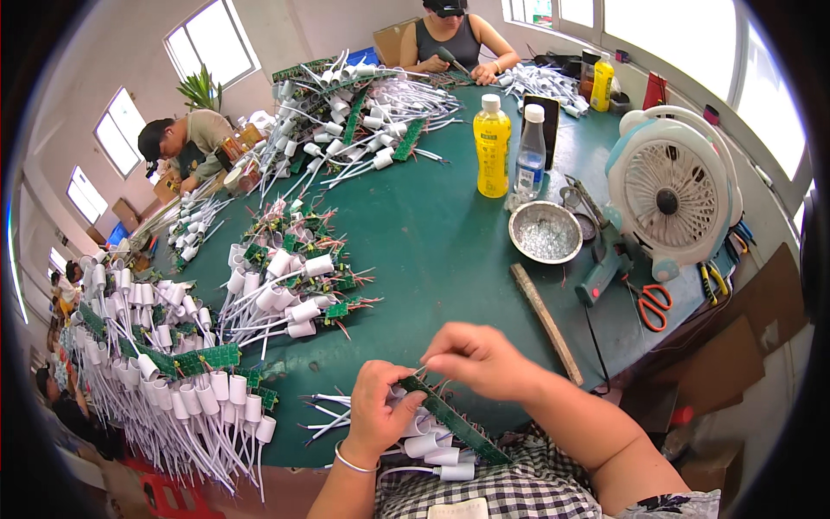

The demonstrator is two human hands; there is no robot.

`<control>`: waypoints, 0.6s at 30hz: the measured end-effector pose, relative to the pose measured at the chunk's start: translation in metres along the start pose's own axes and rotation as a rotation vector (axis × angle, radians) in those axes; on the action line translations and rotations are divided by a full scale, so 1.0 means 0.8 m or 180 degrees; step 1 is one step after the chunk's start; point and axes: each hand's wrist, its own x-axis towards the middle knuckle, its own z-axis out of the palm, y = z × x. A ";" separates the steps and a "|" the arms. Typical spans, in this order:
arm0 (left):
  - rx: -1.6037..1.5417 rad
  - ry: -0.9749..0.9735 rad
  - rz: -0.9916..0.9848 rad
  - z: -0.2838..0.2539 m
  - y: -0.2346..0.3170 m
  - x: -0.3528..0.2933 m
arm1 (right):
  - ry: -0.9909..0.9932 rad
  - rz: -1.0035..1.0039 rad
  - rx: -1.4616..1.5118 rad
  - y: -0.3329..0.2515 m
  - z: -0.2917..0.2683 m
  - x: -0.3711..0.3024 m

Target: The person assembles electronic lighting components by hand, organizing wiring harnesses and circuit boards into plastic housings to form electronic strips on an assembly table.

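Observation:
My left hand [378,413] grips a long green circuit board strip [454,422] with several white sockets [432,445] hanging off it, held over my lap at the table's near edge. My right hand [477,357] pinches a thin wire at the strip's upper end, fingertips closed just above my left thumb. A bracelet circles my left wrist.
Heaps of white sockets on green boards [277,294] cover the green table [450,242] at left and far side. A steel bowl [545,232], wooden stick [545,320], glue gun [605,259], orange scissors [654,303], small fan [670,195] and two bottles [493,147] stand right. Two people work across the table.

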 end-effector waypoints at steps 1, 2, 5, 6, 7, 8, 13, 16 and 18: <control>0.0004 -0.0012 -0.0025 0.000 -0.004 -0.005 | 0.0019 -0.0226 0.0788 -0.002 -0.012 -0.008; -0.0150 0.0127 0.0197 0.000 -0.014 -0.008 | 0.0049 -0.0460 0.1573 -0.004 -0.021 -0.012; -0.0404 0.0330 0.0427 0.000 -0.018 -0.012 | 0.0188 -0.0509 0.1698 -0.006 -0.043 -0.013; -0.0512 0.0408 0.0455 0.001 -0.018 -0.010 | 0.0233 -0.0508 0.1702 0.006 -0.037 -0.013; -0.0534 0.0375 0.0454 0.000 -0.020 -0.013 | -0.0071 -0.0087 0.1042 0.019 -0.024 -0.012; -0.0454 0.0448 0.0472 0.001 -0.023 -0.014 | -0.0388 0.0326 0.0365 0.029 -0.016 -0.010; -0.0725 0.0526 0.0292 0.006 -0.019 -0.017 | -0.0963 -0.0256 -0.0603 0.055 -0.001 -0.010; -0.0646 0.0447 0.0562 0.005 -0.027 -0.010 | -0.0883 -0.0271 -0.0743 0.048 -0.002 -0.002; -0.0456 0.0458 0.0647 0.005 -0.031 -0.013 | -0.1014 -0.0803 -0.0988 0.041 -0.008 -0.002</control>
